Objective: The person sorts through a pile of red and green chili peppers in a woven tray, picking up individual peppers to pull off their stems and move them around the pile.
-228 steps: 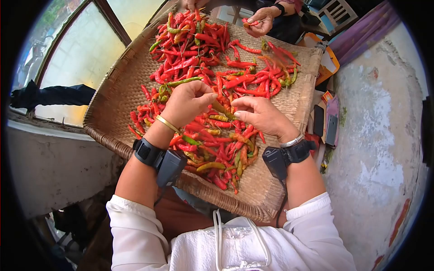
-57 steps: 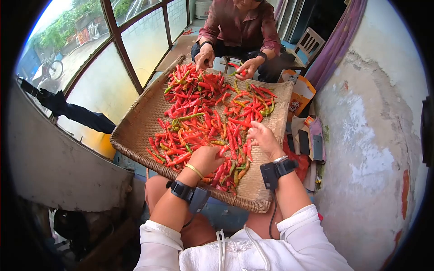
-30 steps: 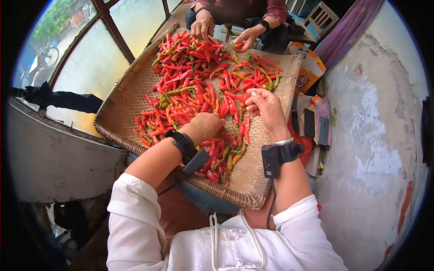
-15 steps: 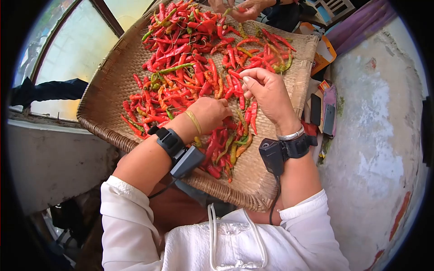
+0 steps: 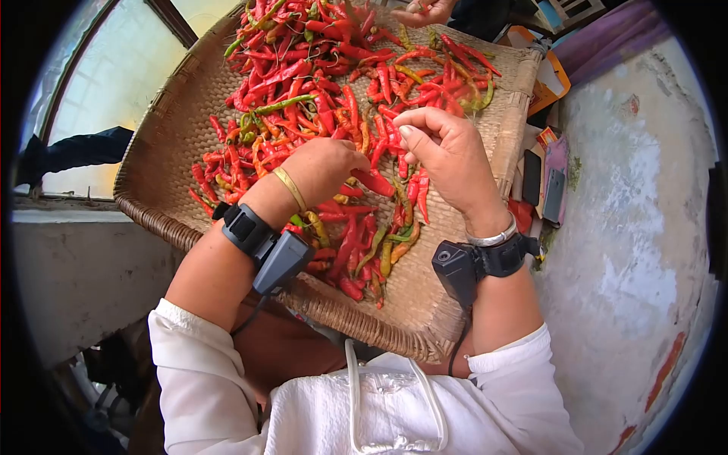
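Red peppers [image 5: 280,72], with some green and orange ones among them, lie heaped in a large woven basket [image 5: 447,296]. My left hand [image 5: 322,168] is closed on a red pepper [image 5: 373,182], which sticks out from its fingers over the heap. To the right, my right hand [image 5: 444,152] is raised over the peppers with thumb and index finger brought together. Whether anything is between those fingertips is too small to tell. A smaller group of red, green and orange peppers [image 5: 356,250] lies near the basket's front edge, below my left hand.
Another person's hand [image 5: 428,11] is at the basket's far edge. Two phones [image 5: 553,196] lie on things right of the basket, beside the wall [image 5: 629,250]. A window [image 5: 98,91] and a dark sleeve-like cloth [image 5: 83,155] are at the left.
My left hand has risen from the heap, up and slightly left, and a red pepper now shows in its fingers. My right hand stays nearly in place. The basket appears shifted slightly left.
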The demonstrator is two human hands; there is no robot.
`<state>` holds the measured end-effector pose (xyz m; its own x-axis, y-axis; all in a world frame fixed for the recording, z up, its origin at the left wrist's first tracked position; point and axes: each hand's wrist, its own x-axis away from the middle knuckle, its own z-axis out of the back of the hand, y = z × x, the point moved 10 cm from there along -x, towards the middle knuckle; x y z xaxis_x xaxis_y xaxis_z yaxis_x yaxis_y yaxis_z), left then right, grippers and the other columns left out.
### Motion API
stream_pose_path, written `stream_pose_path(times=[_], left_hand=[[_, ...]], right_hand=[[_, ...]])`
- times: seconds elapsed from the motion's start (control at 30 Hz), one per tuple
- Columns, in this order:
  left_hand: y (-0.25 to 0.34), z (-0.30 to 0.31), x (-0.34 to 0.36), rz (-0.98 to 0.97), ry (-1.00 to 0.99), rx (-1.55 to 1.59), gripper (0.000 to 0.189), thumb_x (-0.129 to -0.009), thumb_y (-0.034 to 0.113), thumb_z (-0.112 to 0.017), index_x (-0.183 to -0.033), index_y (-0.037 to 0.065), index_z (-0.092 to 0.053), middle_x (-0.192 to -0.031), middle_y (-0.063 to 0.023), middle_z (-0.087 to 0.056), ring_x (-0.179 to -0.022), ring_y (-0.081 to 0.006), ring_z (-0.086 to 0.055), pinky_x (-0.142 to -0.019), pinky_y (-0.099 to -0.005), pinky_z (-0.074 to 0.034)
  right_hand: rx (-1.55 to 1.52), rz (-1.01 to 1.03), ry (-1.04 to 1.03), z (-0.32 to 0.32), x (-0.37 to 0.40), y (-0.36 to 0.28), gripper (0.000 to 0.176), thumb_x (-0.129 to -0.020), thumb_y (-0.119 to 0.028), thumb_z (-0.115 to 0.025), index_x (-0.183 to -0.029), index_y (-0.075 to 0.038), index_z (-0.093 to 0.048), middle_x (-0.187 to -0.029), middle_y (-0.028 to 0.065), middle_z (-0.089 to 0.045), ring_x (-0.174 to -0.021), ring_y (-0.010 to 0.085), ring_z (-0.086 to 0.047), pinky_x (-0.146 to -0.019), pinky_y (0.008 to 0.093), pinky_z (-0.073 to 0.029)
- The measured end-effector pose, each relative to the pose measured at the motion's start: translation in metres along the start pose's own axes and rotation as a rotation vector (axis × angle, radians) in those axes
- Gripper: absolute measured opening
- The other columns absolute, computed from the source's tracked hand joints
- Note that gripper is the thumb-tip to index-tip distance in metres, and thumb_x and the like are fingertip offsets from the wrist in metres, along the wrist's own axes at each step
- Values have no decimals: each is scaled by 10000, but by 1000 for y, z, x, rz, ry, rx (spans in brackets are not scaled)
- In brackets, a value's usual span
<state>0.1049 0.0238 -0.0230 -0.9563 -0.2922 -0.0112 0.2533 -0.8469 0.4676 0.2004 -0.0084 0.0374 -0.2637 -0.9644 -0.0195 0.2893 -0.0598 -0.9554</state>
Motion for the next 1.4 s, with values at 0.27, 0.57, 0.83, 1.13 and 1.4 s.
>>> stream_pose_path(times=[0.27, 0.57, 0.83, 1.13, 1.4], left_hand=[[-53, 40, -9, 268, 567, 939, 442, -823, 47, -597, -1238, 60, -446, -1053, -50, -553, -760, -71, -557, -654, -220, -489], [-34, 27, -8, 282, 348, -233, 335, -682, 191, -682, -987, 84, -593, -1004, -100, -562, -953, -291, -506, -837, -377, -422], [-42, 8, -6, 300, 233, -283, 377, -641, 170, -664, -1000, 101, -572, -1047, -81, -504, -985, -308, -457, -808, -378, -422], [19, -27, -20, -41, 85, 264, 204, -667, -2, -553, -858, 53, -598, -889, -101, -550, -842, -288, -563, -744, -371, -463], [60, -32, -8, -139, -154, 466, 174, -686, 67, -658, -842, 28, -590, -853, -99, -550, -741, -245, -575, -679, -339, -480]], right_hand=[[-1, -4, 50, 8, -2, 1, 143, -805, -107, -579, -886, 2, -623, -675, 53, -620, -618, 84, -561, -572, 239, -441], [145, 46, 19, 4, -6, 2, 162, -778, -131, -587, -883, -15, -627, -709, 108, -636, -643, 172, -616, -608, 279, -470], [284, 69, -9, -2, -7, -1, 159, -768, -140, -582, -865, -25, -631, -720, 122, -637, -653, 203, -624, -603, 299, -474], [304, 78, -41, -9, -10, -1, 153, -764, -134, -578, -852, -20, -628, -711, 134, -631, -647, 225, -626, -592, 310, -476], [348, 88, -72, -11, -10, 3, 142, -768, -140, -590, -831, -17, -624, -707, 134, -624, -643, 245, -615, -596, 324, -470]])
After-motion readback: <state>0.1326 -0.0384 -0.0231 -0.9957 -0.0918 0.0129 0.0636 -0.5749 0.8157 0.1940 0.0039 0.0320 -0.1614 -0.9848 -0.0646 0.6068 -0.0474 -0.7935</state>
